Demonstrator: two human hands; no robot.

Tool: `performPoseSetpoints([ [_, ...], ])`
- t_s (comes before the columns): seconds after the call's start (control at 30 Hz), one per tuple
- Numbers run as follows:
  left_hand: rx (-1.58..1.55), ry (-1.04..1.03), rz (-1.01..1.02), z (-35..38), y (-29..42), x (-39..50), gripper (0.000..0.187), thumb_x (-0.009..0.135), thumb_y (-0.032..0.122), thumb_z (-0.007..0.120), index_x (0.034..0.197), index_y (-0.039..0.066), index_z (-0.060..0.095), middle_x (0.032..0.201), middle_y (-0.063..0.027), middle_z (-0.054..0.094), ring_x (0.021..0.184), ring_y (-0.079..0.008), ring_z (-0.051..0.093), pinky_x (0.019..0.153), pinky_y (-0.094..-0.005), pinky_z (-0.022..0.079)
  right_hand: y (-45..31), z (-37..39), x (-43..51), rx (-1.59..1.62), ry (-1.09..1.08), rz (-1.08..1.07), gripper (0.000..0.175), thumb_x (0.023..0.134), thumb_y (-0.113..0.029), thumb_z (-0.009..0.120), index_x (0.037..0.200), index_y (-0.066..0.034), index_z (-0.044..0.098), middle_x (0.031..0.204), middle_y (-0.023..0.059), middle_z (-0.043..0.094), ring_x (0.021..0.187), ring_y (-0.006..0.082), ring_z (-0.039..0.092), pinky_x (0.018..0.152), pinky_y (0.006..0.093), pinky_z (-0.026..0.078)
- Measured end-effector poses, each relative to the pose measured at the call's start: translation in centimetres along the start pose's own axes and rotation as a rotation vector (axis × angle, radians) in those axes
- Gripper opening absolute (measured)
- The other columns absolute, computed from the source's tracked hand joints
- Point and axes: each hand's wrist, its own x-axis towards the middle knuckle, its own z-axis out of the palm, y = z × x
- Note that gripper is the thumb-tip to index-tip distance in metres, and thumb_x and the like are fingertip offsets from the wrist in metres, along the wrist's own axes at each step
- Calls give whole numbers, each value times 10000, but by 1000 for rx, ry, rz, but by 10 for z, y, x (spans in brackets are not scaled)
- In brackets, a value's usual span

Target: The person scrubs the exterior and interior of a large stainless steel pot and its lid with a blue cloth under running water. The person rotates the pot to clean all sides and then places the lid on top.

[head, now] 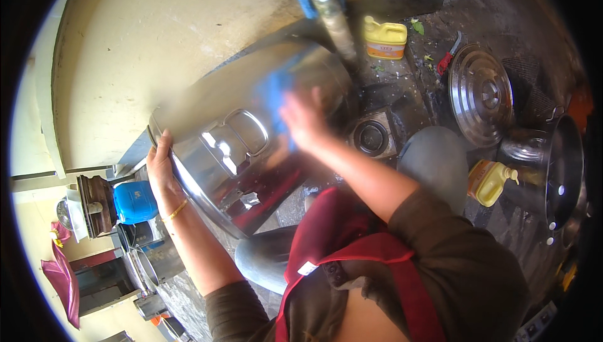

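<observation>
A large steel stockpot (198,120) with a wire loop handle (247,132) lies tilted on its side before me, against the wall. My left hand (161,158) grips its rim, thumb outside. My right hand (304,118), blurred by motion, is on the pot's side near its base with a blue cloth (278,90) pressed under it. Whether the fingers close round the cloth is blurred, but it lies bunched at the palm. The pot's shiny side reflects my red apron (348,219).
A clear bottle with an orange cap (330,12) stands beyond the pot. Right of it are a yellow jug (385,40), a red-handled knife (447,59), a round steel lid (480,97), a floor drain (370,137), another yellow jug (487,182) and a large pot (563,172). A blue jerrycan (136,202) is at left.
</observation>
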Motion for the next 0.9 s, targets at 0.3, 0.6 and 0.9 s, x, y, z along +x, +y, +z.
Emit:
performPoseSetpoints([
  [0.3, 48, 55, 55, -10, -11, 11, 409, 889, 282, 665, 1088, -73, 629, 1057, -109, 663, 963, -158, 607, 854, -251, 460, 70, -19, 19, -185, 357, 213, 261, 921, -135, 482, 1159, -36, 523, 1141, 179, 507, 1013, 342, 531, 880, 439, 454],
  [0.6, -11, 8, 34, -19, -18, 12, 404, 884, 285, 668, 1070, -72, 629, 1008, -99, 666, 888, -160, 615, 798, -260, 480, -2, 12, 4, 45, -1, 19, 247, 838, -131, 655, 1079, -112, 604, 1194, 132, 551, 1161, 353, 492, 1111, 598, 133],
  [0.9, 19, 76, 89, -18, -23, 15, 435, 864, 309, 684, 1063, -71, 616, 954, -109, 663, 813, -176, 619, 728, -273, 497, 8, 21, 33, 43, 48, -136, 185, 776, -35, 661, 945, -70, 596, 986, 126, 572, 961, 332, 547, 897, 457, 402],
])
